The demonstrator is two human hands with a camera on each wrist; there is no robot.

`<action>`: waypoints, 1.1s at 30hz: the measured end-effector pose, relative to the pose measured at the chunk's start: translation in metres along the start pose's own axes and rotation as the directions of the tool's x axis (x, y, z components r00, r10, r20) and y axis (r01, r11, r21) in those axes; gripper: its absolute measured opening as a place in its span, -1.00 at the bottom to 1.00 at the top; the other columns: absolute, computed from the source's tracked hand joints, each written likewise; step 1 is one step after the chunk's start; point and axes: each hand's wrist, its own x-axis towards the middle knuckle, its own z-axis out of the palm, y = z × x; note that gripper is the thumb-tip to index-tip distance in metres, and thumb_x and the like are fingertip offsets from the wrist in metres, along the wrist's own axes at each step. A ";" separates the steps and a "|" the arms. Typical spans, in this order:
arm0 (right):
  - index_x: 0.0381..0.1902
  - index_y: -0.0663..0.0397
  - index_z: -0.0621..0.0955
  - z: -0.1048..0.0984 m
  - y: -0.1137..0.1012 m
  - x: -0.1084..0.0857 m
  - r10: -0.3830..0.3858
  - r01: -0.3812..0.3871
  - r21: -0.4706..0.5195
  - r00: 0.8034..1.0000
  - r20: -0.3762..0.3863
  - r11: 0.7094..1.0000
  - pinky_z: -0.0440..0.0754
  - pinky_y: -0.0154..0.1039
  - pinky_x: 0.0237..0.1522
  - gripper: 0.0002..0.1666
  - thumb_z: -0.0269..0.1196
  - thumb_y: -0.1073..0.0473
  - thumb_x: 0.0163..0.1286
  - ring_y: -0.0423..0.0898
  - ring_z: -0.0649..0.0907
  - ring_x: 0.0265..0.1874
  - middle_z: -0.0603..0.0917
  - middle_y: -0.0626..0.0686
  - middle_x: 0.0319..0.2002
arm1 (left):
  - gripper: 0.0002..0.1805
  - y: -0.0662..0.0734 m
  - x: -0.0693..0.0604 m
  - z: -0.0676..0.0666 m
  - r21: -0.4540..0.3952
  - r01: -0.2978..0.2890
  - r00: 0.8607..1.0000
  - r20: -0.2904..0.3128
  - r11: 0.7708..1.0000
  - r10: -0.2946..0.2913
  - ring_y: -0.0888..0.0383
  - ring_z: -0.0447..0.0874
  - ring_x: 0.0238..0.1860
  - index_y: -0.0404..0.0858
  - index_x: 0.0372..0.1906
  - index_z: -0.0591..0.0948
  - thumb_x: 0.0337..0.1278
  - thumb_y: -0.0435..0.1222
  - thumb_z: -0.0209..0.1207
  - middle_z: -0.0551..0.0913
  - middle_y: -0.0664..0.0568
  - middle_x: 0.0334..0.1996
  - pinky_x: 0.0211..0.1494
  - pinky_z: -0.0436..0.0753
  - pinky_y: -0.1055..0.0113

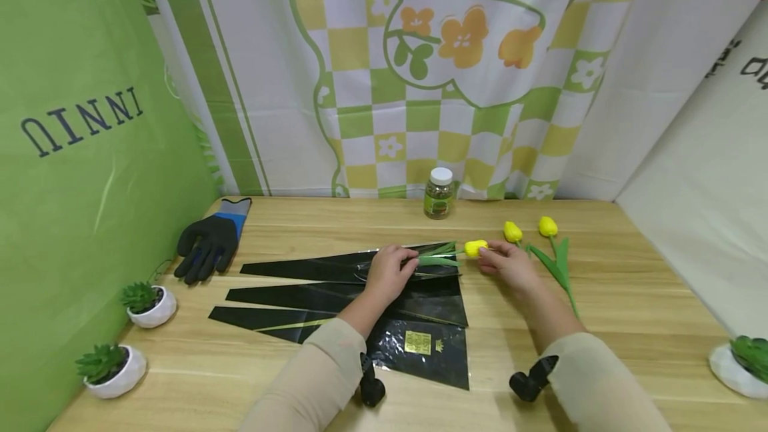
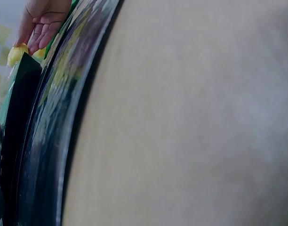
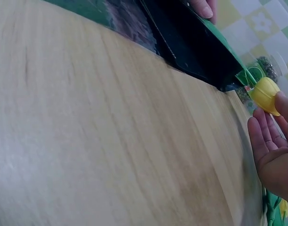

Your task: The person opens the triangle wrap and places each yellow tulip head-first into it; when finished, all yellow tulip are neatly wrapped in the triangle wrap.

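Observation:
A yellow artificial tulip [image 1: 476, 248] lies with its green stem and leaves along the farthest black flower wrapping sleeve [image 1: 306, 263]. My right hand [image 1: 510, 267] pinches the tulip's head between thumb and fingers, just past the sleeve's wide end. On the far sleeve, my left hand [image 1: 389, 273] grips its upper edge beside the green leaves; part of its grasp is hidden. In the right wrist view the yellow bloom [image 3: 265, 95] sticks out of the sleeve's mouth. Two more black sleeves, one with a gold label [image 1: 417, 343], lie nearer to me.
Two more yellow tulips [image 1: 548, 226] lie right of my right hand. A lidded jar [image 1: 439, 195] stands at the back. A black and blue glove [image 1: 211, 242] lies at the left, near two potted succulents [image 1: 153, 305]. Another potted plant [image 1: 741, 365] is at the right edge.

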 end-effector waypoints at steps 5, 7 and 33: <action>0.32 0.54 0.25 0.003 0.004 0.002 -0.003 0.002 0.034 0.999 0.035 0.999 0.68 -0.44 -0.14 -0.39 0.14 0.26 0.47 -0.33 0.67 -0.31 0.62 -0.23 -0.29 | -0.71 -0.001 0.000 0.000 -0.004 0.003 1.000 -0.002 1.000 -0.003 -0.02 0.61 0.00 -0.15 0.04 0.70 0.36 -0.15 0.16 0.69 -0.04 -0.05 0.13 0.56 0.03; 0.30 0.53 0.26 0.005 0.005 0.002 0.000 -0.001 0.029 0.999 0.049 1.000 0.68 -0.43 -0.15 -0.40 0.14 0.26 0.47 -0.32 0.68 -0.31 0.63 -0.22 -0.30 | -0.71 -0.001 0.000 0.000 -0.002 0.007 1.000 0.002 1.000 -0.007 -0.01 0.61 0.01 -0.14 0.05 0.70 0.35 -0.15 0.16 0.69 -0.03 -0.05 0.14 0.57 0.04; 0.29 0.49 0.38 0.024 -0.001 0.014 0.004 0.027 -0.218 0.990 0.141 0.976 0.66 -0.41 -0.28 -0.48 0.13 0.27 0.48 -0.33 0.61 -0.38 0.69 -0.01 -0.25 | -0.71 0.001 0.001 -0.002 -0.011 0.026 0.999 0.024 1.000 -0.026 0.00 0.59 0.06 -0.09 0.07 0.69 0.39 -0.13 0.12 0.67 -0.02 -0.01 0.16 0.56 0.03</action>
